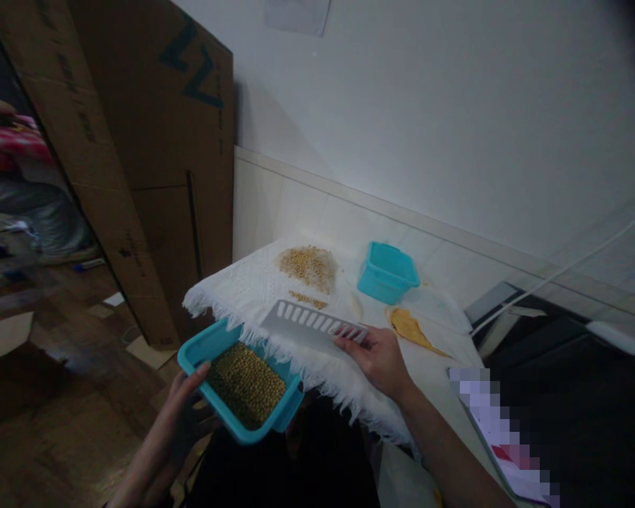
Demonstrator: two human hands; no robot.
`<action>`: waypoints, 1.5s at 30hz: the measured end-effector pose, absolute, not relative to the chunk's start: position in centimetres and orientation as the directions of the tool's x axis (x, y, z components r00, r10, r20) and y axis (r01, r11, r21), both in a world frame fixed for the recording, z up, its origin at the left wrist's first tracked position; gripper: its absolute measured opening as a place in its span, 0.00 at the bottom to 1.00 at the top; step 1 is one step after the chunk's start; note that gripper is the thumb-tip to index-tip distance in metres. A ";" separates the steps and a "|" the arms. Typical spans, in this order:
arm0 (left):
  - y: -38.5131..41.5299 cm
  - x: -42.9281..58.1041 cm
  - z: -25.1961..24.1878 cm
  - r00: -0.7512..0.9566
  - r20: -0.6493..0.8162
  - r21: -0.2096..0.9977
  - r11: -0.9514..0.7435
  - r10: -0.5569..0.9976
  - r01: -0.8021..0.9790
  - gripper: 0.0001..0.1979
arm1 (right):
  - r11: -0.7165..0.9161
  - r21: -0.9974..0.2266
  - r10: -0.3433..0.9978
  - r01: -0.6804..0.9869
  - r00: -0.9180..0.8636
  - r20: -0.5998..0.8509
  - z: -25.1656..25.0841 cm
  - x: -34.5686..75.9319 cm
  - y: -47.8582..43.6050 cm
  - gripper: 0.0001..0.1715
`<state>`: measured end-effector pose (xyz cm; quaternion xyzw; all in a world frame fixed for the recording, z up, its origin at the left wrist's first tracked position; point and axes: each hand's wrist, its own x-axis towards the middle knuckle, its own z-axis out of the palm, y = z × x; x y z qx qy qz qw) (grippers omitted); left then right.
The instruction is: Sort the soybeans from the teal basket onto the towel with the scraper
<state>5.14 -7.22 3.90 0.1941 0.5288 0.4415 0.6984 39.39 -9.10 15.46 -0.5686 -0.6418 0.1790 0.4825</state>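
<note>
My left hand (183, 406) grips the near-left rim of a blue plastic basin (238, 434), with the thumb over the edge. The basin is tilted below the table's front edge and holds many yellow soybeans (248, 384). Pinched in my right hand (378, 358) is a grey slotted plastic plate (296, 326), flat above the fringed edge of the white tablecloth (238, 286). Just beyond the plate lies a short row of soybeans (307, 300), and a larger spread pile of soybeans (307, 267) is farther back on the cloth.
A second blue basin (384, 275) stands at the back of the table by the wall, with a yellow-orange cloth-like piece (413, 328) near it. A tall cardboard box (159, 141) rises on the left. Behind it, at far left, part of another person (15, 152) shows.
</note>
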 end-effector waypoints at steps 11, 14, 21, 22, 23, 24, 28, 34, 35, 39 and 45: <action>-7.2 5.6 4.1 0.004 -0.545 0.781 0.510 0.838 -0.360 0.44 | 0.145 -0.749 0.800 0.646 0.368 0.473 14.4 42.1 -7.1 0.23; -7.1 5.5 3.7 0.017 -0.553 0.771 0.519 0.833 -0.370 0.45 | 0.121 -0.710 0.817 0.693 0.337 0.468 14.1 41.5 -6.7 0.23; -7.2 5.7 3.9 -0.016 -0.566 0.767 0.520 0.824 -0.377 0.43 | 0.127 -0.667 0.838 0.734 0.280 0.468 14.9 40.6 -6.1 0.20; -7.3 5.8 4.0 -0.022 -0.565 0.769 0.517 0.825 -0.375 0.43 | 0.131 -0.666 0.839 0.734 0.276 0.468 14.9 40.5 -6.1 0.19; -7.3 5.8 4.2 -0.024 -0.562 0.771 0.514 0.827 -0.376 0.43 | 0.136 -0.668 0.840 0.732 0.273 0.470 14.9 40.4 -6.2 0.19; -7.4 5.8 4.3 -0.022 -0.562 0.769 0.512 0.827 -0.382 0.43 | 0.141 -0.670 0.840 0.729 0.269 0.470 14.9 40.3 -6.2 0.19; -7.3 5.5 4.2 0.022 -0.560 0.749 0.518 0.828 -0.412 0.46 | 0.144 -0.668 0.851 0.730 0.254 0.460 14.8 40.1 -6.4 0.18; -7.1 4.9 3.6 0.049 -0.567 0.737 0.533 0.822 -0.415 0.49 | 0.146 -0.662 0.851 0.735 0.249 0.463 14.9 40.2 -6.6 0.20; -7.1 4.9 3.7 0.050 -0.568 0.737 0.535 0.822 -0.413 0.49 | 0.148 -0.665 0.850 0.732 0.249 0.463 14.9 40.3 -6.7 0.20; -7.1 5.0 3.9 0.035 -0.559 0.747 0.521 0.829 -0.414 0.46 | 0.156 -0.687 0.869 0.710 0.232 0.438 14.7 40.3 -7.2 0.20; -7.2 5.3 4.2 0.015 -0.553 0.760 0.512 0.833 -0.401 0.40 | 0.160 -0.679 0.859 0.716 0.238 0.454 14.1 39.9 -6.6 0.18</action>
